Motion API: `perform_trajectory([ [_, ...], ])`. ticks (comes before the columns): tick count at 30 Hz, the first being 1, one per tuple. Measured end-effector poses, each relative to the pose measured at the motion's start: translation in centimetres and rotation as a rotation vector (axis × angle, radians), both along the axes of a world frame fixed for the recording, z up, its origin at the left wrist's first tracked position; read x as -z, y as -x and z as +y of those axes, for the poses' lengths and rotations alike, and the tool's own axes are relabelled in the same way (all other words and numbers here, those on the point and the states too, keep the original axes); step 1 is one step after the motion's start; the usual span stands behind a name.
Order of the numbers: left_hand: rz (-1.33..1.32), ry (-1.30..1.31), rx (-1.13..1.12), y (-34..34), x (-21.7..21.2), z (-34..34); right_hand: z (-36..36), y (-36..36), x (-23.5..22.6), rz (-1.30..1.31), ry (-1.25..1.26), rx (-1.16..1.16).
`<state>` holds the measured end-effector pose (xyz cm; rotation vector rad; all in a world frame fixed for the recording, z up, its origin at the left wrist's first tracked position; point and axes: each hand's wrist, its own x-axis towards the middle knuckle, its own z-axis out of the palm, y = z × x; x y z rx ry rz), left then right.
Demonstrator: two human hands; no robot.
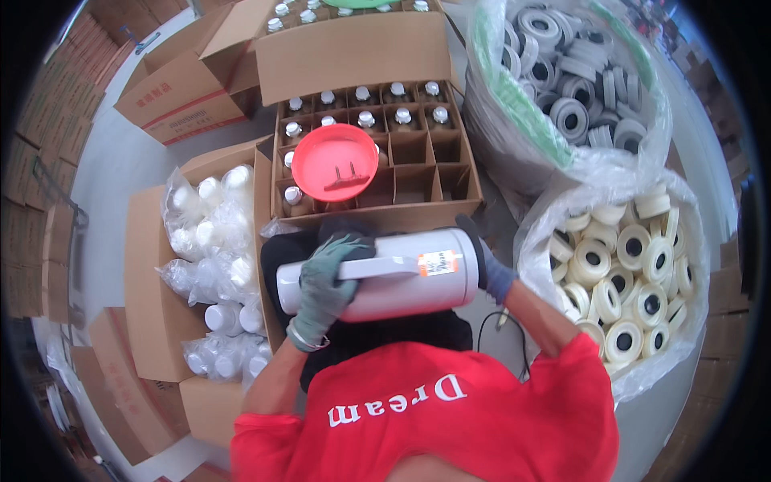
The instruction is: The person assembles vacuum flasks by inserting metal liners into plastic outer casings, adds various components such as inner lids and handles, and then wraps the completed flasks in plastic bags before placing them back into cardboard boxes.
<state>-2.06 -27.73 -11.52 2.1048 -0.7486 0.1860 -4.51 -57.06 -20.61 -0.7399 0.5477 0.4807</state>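
A pale pinkish-white thermos jug (377, 299) lies on its side across my lap, with an orange-and-white label facing up. My left hand (324, 283), in a grey-green glove, is closed around the jug's handle near its left end. At the other end, my right hand (495, 271), in a grey-blue glove, grips the dark-rimmed base; some of its fingers are hidden behind it. Just beyond the jug, a round pink-red dish (317, 157) holds a small reddish piece with two upright, screw-like pins (345, 177).
The dish rests on a divided carton (385, 215) of silver-topped bottle-shaped items. To the left stands a carton (148, 281) of bagged white containers. At right are bags of grey rings (570, 119) and cream rings (623, 341). An open carton (189, 112) stands far left.
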Motion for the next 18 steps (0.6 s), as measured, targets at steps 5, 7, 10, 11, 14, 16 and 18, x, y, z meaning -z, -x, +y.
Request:
perform_trajectory([
  [5, 0.375, 0.216, -0.159, -0.4, 1.5, 1.3, 2.4, 0.4, -5.5, -0.879, 0.717, -0.014],
  [7, -0.015, 0.043, 0.046, -0.6, -0.8, 0.2, 0.2, 0.5, -1.5, -0.465, 0.532, -0.146],
  [10, -0.192, -0.319, 0.413, -1.1, -4.1, 0.0, -0.8, -2.1, -1.7, -0.117, 0.599, -0.726],
  [11, -0.226, -0.373, 0.528, -1.0, -5.1, -0.4, 0.1, -3.7, -3.5, -0.442, 0.658, -0.630],
  [14, -0.381, -0.442, 0.743, 1.0, -5.1, -2.3, 7.1, -7.0, -9.4, -1.005, 0.472, -0.398],
  [16, -0.309, -0.531, 0.711, 2.2, -6.0, -3.2, 11.7, -7.4, -13.5, -0.953, 0.215, -0.587],
  [18, -0.380, -0.563, 0.636, 2.2, -6.4, -3.1, 12.3, -7.4, -13.0, -0.933, 0.148, -0.637],
])
